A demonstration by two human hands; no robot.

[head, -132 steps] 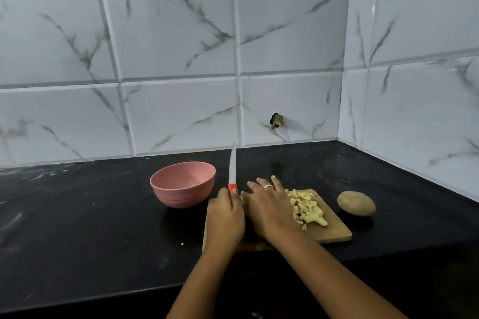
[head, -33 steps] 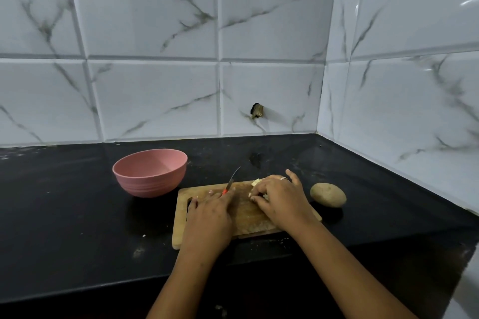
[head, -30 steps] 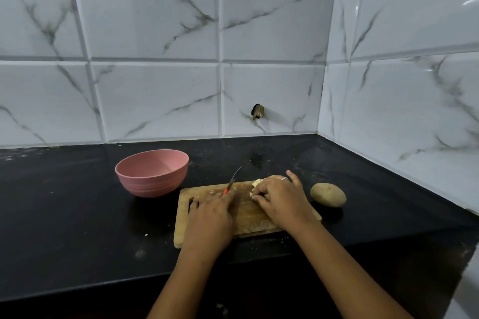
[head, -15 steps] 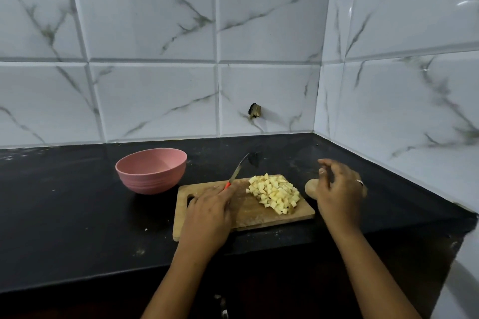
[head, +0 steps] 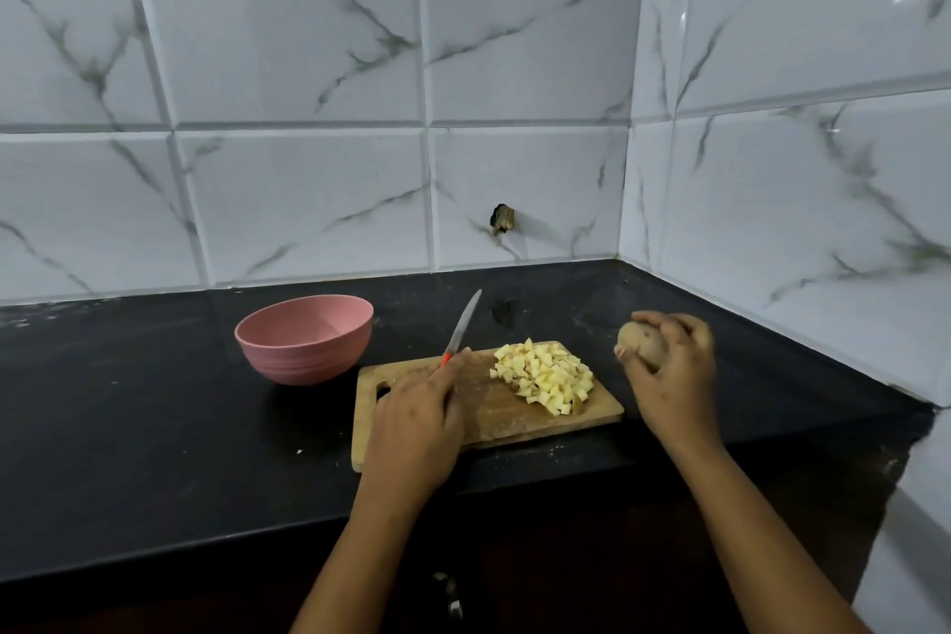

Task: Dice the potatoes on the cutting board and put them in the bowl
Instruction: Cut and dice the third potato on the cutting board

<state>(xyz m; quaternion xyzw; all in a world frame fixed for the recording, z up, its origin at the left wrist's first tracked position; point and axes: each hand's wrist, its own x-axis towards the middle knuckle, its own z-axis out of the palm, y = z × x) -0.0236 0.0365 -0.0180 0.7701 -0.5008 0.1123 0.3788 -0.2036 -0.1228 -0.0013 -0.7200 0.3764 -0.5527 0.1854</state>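
Note:
A wooden cutting board (head: 494,420) lies on the black counter. On its right half sits a heap of diced potato (head: 544,376). My left hand (head: 417,420) rests on the board's left part, shut on a knife (head: 461,327) with an orange handle; the blade points up and away. My right hand (head: 671,378) is just right of the board, shut on a whole unpeeled potato (head: 638,339), lifted a little off the counter. A pink bowl (head: 304,344) stands left of the board; its inside looks bare.
The black counter (head: 154,427) runs left to a tiled wall behind and a tiled side wall (head: 803,201) at the right. A small fixture (head: 503,218) sticks out of the back wall. The counter's front edge is near my forearms.
My right hand left the diced heap on the board, reached right to the whole potato and has picked it up. My left hand stays on the board with the knife.

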